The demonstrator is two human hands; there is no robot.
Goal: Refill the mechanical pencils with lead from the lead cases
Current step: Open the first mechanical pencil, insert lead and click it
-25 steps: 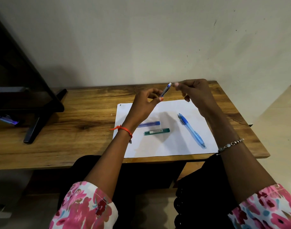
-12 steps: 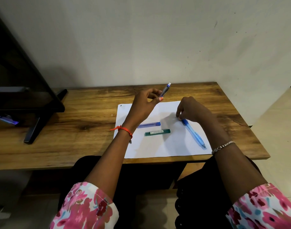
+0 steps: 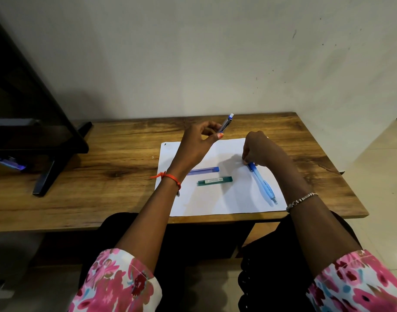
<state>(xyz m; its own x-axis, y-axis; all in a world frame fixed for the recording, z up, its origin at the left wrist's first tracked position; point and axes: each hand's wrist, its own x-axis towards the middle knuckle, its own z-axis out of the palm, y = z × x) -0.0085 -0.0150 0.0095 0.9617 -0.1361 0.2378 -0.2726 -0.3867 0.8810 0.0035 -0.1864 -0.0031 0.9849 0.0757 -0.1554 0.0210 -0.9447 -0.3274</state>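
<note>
The left hand (image 3: 197,145) is up over the far edge of the paper (image 3: 215,203) and pinches the dark pencil (image 3: 226,122) between thumb and fingers. The pencil's white top end points up and away. The right hand (image 3: 262,149) is down on the paper with its fingers curled at the top end of the blue pencil (image 3: 261,182), which lies flat. I cannot tell if those fingers grip the blue pencil, hold some tiny part, or hold nothing. The purple case (image 3: 204,170) and the green case (image 3: 215,181) lie side by side on the paper between the two hands, and no one touches them. It looks like the step now is to get the dark pencil's top open and ready for lead. To do this well, the left hand should hold the pencil firm but not squeeze hard, with the top end tilted up so the lead can slide down inside. Any small cap should go on the white paper and not on the brown table (image 3: 103,176), because it is easy to see there and hard to lose. Next the right hand will need one of the cases. Lead is thin and snaps fast, so it should be tipped out slowly, one stick at a time, right over the hole.
</note>
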